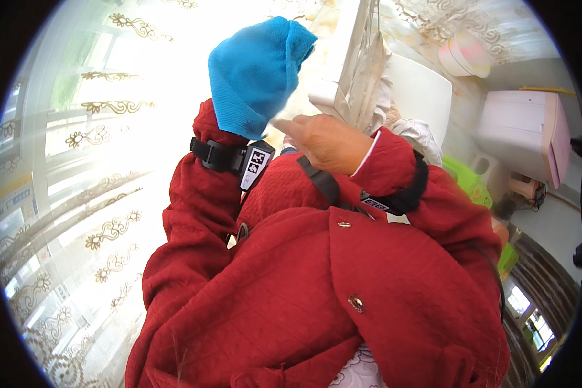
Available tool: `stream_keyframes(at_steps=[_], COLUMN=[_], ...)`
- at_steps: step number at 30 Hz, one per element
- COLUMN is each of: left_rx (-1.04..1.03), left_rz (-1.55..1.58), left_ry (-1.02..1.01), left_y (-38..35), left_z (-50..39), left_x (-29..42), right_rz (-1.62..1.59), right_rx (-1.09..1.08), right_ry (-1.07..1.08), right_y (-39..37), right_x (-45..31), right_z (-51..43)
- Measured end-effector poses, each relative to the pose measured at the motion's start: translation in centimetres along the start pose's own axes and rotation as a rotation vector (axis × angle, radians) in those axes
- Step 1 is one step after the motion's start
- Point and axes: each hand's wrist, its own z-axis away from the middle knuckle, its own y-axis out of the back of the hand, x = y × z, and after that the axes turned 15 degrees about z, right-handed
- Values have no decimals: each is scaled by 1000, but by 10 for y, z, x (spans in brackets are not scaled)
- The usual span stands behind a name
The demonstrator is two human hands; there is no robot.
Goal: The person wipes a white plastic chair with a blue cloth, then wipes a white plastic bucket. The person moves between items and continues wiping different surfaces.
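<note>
A bright blue knitted or towelling cloth item [254, 75] covers my left hand like a mitt, its ribbed lower edge at the wrist of the red sleeve. The fingers of that hand are hidden inside it. My right hand [327, 143] is just right of the blue item, back of the hand up, one finger extended with its tip close to the cloth's lower right edge. Nothing shows in this hand. Black straps with marker tags [257, 165] sit around both sleeves.
A white-edged rack or furniture panel [344, 58] stands ahead, with pale cloths [417, 133] beside a white chair [419, 89]. At the right are a pink and white tub [465, 54], a white appliance or bin [519, 128] and a green plastic item [465, 182]. Sheer patterned curtains [111, 228] hang at the left.
</note>
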Motion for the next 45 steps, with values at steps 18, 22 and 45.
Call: stream_keyframes(at_steps=[18,22,45], left_rx=[-17,52,447], left_rz=[-273,-401,-55], left_ry=[-277,-329,103], left_y=[-9,-17,-69], left_z=[-38,-50,-78], left_x=[-62,-79,-129], right_rz=[-926,-1094,-1143], right_rx=[-153,-111,-82], right_ry=[-281,-435,-966], right_y=[-30,-36,-26], right_x=[-4,-14,-25], right_z=[-38,-47,-81])
